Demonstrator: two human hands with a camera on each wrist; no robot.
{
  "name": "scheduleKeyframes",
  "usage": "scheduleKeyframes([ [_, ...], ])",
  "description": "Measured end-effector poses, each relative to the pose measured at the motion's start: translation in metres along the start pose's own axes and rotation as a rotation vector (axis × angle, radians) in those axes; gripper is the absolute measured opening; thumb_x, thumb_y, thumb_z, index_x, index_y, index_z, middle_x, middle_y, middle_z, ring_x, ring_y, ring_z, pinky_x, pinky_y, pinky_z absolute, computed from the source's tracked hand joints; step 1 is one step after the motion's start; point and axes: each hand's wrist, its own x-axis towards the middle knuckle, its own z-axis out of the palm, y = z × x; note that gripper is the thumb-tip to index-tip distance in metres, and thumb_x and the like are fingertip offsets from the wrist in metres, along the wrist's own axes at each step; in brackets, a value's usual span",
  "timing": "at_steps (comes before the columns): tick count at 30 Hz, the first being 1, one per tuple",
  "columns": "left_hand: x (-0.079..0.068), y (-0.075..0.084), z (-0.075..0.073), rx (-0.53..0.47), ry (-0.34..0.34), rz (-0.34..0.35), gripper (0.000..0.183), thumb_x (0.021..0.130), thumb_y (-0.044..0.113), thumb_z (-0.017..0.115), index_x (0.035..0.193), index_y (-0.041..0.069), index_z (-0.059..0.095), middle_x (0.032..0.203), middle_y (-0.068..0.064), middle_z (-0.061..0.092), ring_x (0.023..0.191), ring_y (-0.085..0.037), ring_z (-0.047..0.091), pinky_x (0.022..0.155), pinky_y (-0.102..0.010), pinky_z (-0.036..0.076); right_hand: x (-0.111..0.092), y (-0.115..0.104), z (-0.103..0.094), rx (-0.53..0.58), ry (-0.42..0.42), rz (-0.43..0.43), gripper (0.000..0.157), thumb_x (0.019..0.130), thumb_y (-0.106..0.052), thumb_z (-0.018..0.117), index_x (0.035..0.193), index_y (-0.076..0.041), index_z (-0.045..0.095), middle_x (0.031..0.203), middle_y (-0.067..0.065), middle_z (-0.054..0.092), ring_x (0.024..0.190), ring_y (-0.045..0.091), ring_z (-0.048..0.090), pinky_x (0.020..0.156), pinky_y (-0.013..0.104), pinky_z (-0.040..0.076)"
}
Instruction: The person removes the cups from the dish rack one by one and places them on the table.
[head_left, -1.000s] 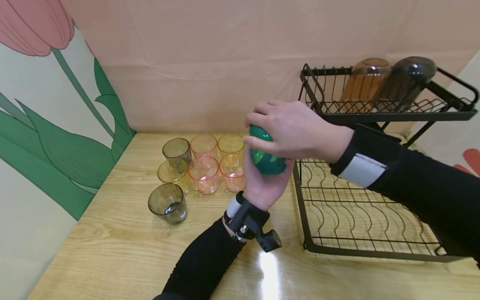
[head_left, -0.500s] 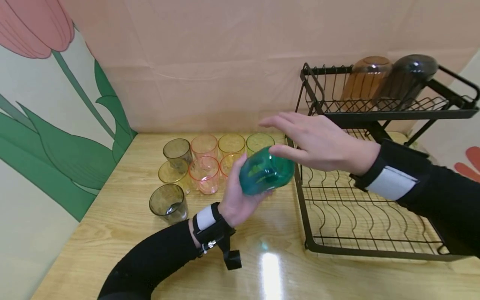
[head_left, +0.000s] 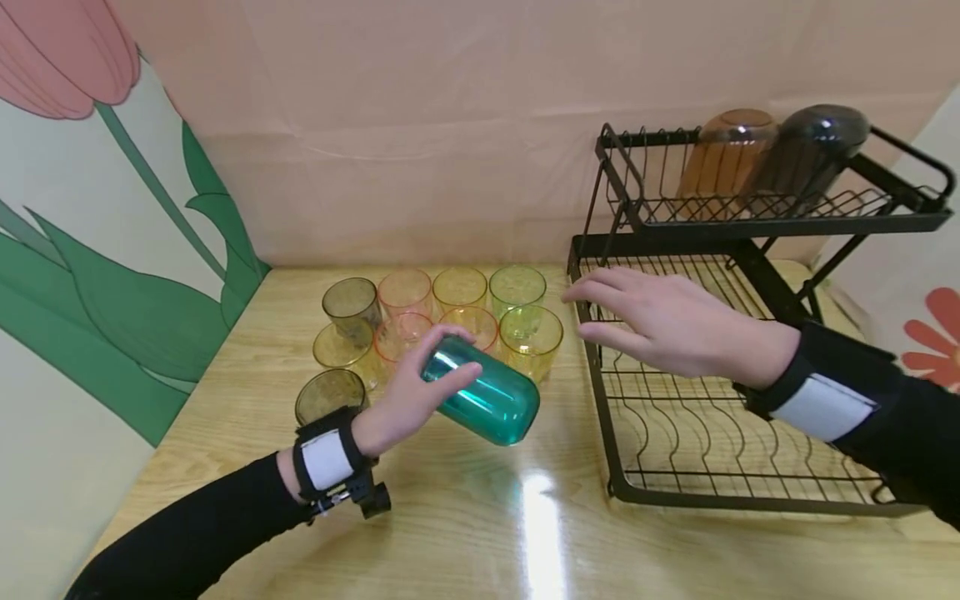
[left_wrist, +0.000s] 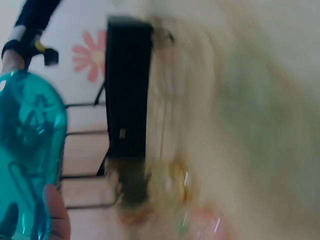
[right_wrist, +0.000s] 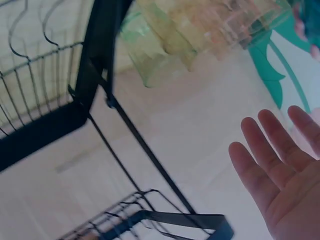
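My left hand (head_left: 405,396) grips a teal glass (head_left: 487,400) tilted on its side, its rounded base toward the lower right. The glass is above the table, in front of the grouped tumblers. In the left wrist view the teal glass (left_wrist: 32,125) fills the left edge, with a fingertip on it. My right hand (head_left: 667,325) holds nothing and is over the left side of the dish rack (head_left: 611,417), fingers extended. The right wrist view shows that hand (right_wrist: 285,175) with its palm and straight fingers. Nearest the left hand is a smoky tumbler (head_left: 330,392), partly hidden by the wrist.
Several coloured tumblers stand close together at the back left, among them a green one (head_left: 517,287), a yellow-green one (head_left: 534,333) and an amber one (head_left: 342,346). On the rack's upper shelf, a brown glass (head_left: 731,154) and a dark glass (head_left: 813,150) rest upside down.
The right hand has let go of the teal glass and moved right, toward the rack. My left hand has carried the glass left and down, turning it so its base points lower right.
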Motion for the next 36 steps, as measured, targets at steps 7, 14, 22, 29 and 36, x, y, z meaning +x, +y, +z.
scheduleKeyframes([
  [7, -0.008, 0.006, -0.024, 0.705, -0.068, 0.325, 0.055, 0.075, 0.054, 0.063, 0.119, 0.025, 0.047, 0.105, 0.005, 0.046, 0.088, -0.011, 0.047, 0.068, -0.027, 0.044, -0.021, 0.013, 0.018, 0.039, -0.032, 0.07, 0.043, 0.094, -0.046, 0.038, 0.128, -0.02, 0.047, 0.129, 0.002, 0.046, 0.113, 0.023, 0.046, 0.078, 0.044, 0.045],
  [14, -0.012, 0.003, -0.035, 1.127, -0.181, 0.426, 0.063, 0.073, 0.06, 0.062, 0.121, 0.021, 0.047, 0.102, 0.001, 0.04, 0.086, -0.013, 0.041, 0.063, -0.025, 0.042, -0.04, 0.021, 0.028, 0.114, -0.044, 0.138, 0.041, 0.095, -0.042, 0.038, 0.129, -0.02, 0.047, 0.133, 0.004, 0.043, 0.117, 0.026, 0.042, 0.086, 0.052, 0.039],
  [22, -0.014, -0.012, -0.043, 1.266, -0.222, 0.375, 0.059, 0.073, 0.055, 0.064, 0.116, 0.018, 0.047, 0.11, -0.008, 0.042, 0.086, -0.02, 0.043, 0.06, -0.029, 0.043, -0.056, 0.03, 0.035, 0.116, -0.051, 0.169, 0.041, 0.096, -0.042, 0.037, 0.131, -0.021, 0.044, 0.133, 0.005, 0.043, 0.115, 0.028, 0.045, 0.087, 0.051, 0.039],
  [29, -0.014, -0.026, -0.046, 1.276, -0.192, 0.362, 0.06, 0.074, 0.054, 0.063, 0.118, 0.016, 0.047, 0.11, -0.01, 0.042, 0.09, -0.024, 0.045, 0.062, -0.031, 0.045, -0.062, 0.033, 0.036, 0.101, -0.044, 0.164, 0.04, 0.096, -0.04, 0.038, 0.13, -0.02, 0.045, 0.131, 0.006, 0.044, 0.113, 0.029, 0.046, 0.082, 0.051, 0.041],
  [36, -0.015, -0.041, -0.046, 1.287, -0.163, 0.387, 0.061, 0.074, 0.052, 0.064, 0.119, 0.015, 0.048, 0.104, -0.009, 0.045, 0.084, -0.022, 0.045, 0.054, -0.028, 0.043, -0.061, 0.032, 0.03, 0.067, -0.038, 0.166, 0.044, 0.093, -0.043, 0.043, 0.131, -0.02, 0.044, 0.133, 0.005, 0.042, 0.114, 0.028, 0.045, 0.084, 0.051, 0.041],
])
